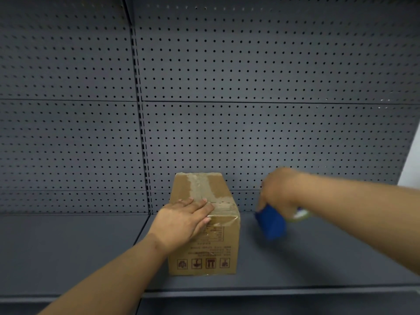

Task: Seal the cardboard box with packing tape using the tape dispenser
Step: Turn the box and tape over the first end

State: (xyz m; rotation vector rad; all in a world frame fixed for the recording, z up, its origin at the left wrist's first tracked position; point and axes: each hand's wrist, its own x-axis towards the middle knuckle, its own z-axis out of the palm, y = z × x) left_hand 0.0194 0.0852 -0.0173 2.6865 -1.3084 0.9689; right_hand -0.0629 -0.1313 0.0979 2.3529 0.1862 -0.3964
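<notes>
A brown cardboard box [216,246] stands on the dark grey shelf [68,246], with clear packing tape running along its top seam and down over its near top edge. My left hand [184,220] lies flat on the box's near top edge, fingers spread over the tape. To the right of the box and apart from it, my right hand [278,190] is closed around a blue tape dispenser [271,222] held just above the shelf. The dispenser and hand are motion-blurred; a bit of the tape roll [300,214] shows behind the blue body.
A dark grey pegboard back panel [250,110] rises right behind the box. A slotted upright [143,137] divides two shelf bays. The shelf's front edge [272,292] runs below the box. A pale wall strip [411,164] shows at the far right.
</notes>
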